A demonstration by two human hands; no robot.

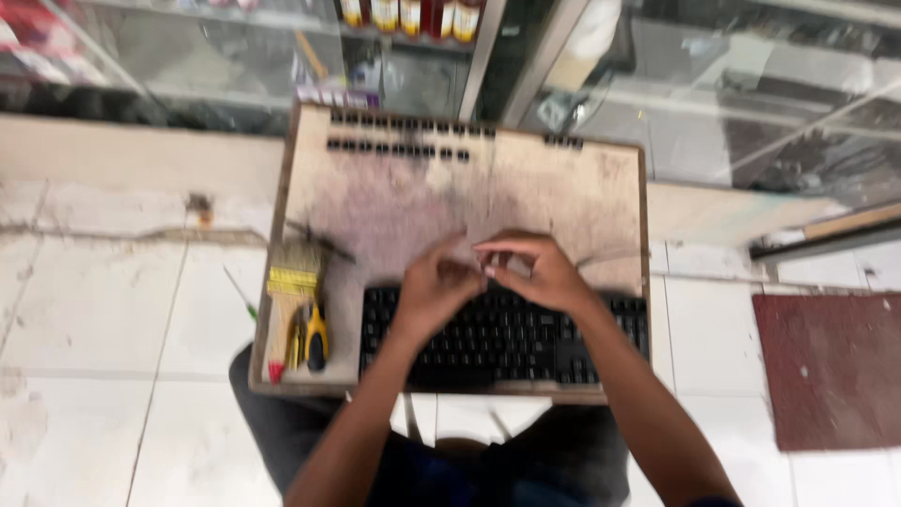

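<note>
Both hands are held together above a black keyboard (502, 338), which lies at the near edge of a worn wooden board (563, 197) resting on the person's lap. The left hand (434, 286) is curled, its fingertips brought against those of the right hand (535, 272), which is pinched shut on something small and pale; the picture is too blurred for that item to be named, though it looks like a loose key cap or a scrap of clear film. Whether the left hand grips the same item or only steadies it cannot be told.

Two rows of small dark key caps (404, 133) are lined up along the far edge of the board, well apart from the keyboard. At the left side of the board a brush (286, 305) with a pale handle and a yellow-handled tool (314, 336) are laid side by side, untouched. A pale tiled floor (94, 310) is seen around the board.

For fine work of this kind, the small piece is best held low over the board, so that it lands there if dropped and not on the floor. A light pinch at the edges would be advisable, and the wrists could be steadied against the keyboard frame.
</note>
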